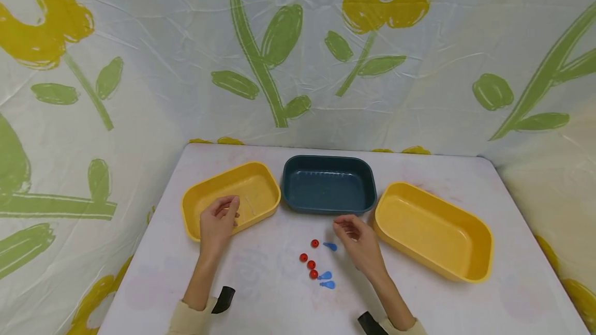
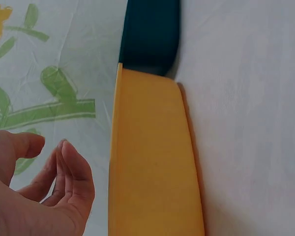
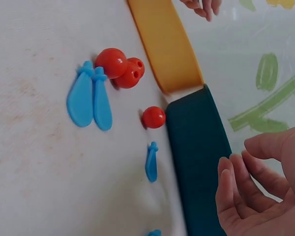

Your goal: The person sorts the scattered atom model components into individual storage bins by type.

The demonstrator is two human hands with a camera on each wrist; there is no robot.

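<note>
Right hand (image 1: pixel 358 244), lower right of center in the head frame: fingers loosely bent, gap to thumb, nothing visible held. Left hand (image 1: pixel 219 224), lower left of center: same loose curl, nothing visible held, over near side of left yellow tray (image 1: pixel 256 181). Blue drop-shaped pieces (image 1: pixel 328 285) and four red beads (image 1: pixel 311 264) lie on bench (image 1: pixel 270 293), bottom center. Beyond: right yellow tray (image 1: pixel 433 226) at right, dark teal tray (image 1: pixel 329 190) mid-frame, flowered cloth (image 1: pixel 186 66) across top.
</note>
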